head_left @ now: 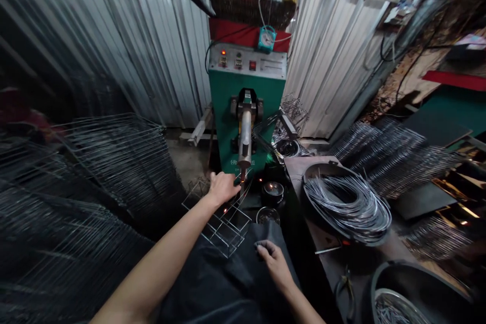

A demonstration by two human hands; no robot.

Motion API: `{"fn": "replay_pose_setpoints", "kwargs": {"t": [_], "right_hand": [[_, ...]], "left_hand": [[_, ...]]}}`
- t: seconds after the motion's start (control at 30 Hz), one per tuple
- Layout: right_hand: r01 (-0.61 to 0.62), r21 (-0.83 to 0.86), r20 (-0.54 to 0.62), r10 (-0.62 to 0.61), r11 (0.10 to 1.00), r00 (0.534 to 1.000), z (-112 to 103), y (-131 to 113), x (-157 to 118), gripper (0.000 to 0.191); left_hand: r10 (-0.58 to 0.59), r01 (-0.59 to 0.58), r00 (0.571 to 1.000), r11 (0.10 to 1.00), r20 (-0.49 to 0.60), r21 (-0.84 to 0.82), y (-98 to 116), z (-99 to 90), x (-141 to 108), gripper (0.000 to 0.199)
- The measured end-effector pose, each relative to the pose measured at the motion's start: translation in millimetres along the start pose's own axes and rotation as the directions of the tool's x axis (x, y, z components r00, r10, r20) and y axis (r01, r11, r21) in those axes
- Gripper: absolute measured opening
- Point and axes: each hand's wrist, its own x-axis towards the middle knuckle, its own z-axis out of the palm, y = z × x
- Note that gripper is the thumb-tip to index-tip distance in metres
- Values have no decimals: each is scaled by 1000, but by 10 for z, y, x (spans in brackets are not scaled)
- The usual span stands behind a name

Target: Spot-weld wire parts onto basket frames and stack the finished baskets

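Wire rack (228, 235), lower centre of frame, gripped by fingers of left hand (224, 188) before green machine (224, 111) and corrugated wall (152, 35). Right hand (274, 261) fingers curled; contents undeterminable. Worktop (297, 168), lower right, bears wire coil (357, 212).

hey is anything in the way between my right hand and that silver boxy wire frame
Nothing visible blocks it: the silver boxy wire frame is forward and left of your right hand, with dark cloth showing below the gap.

Wire frame (228, 237) in left hand (223, 189)
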Motion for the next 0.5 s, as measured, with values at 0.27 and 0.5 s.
{"fn": "replay_pose_setpoints", "kwargs": {"t": [0.27, 0.5], "right_hand": [[-227, 96, 62, 222, 969, 973, -39, 390, -100, 45], [-239, 170, 56, 233, 956, 971, 27, 540, -88, 46]], "left_hand": [[-237, 46, 815, 936, -528, -349, -682, 848, -1456, 68], [-254, 26, 884, 864, -391, -503, -227, 1546, -1410, 104]]}}
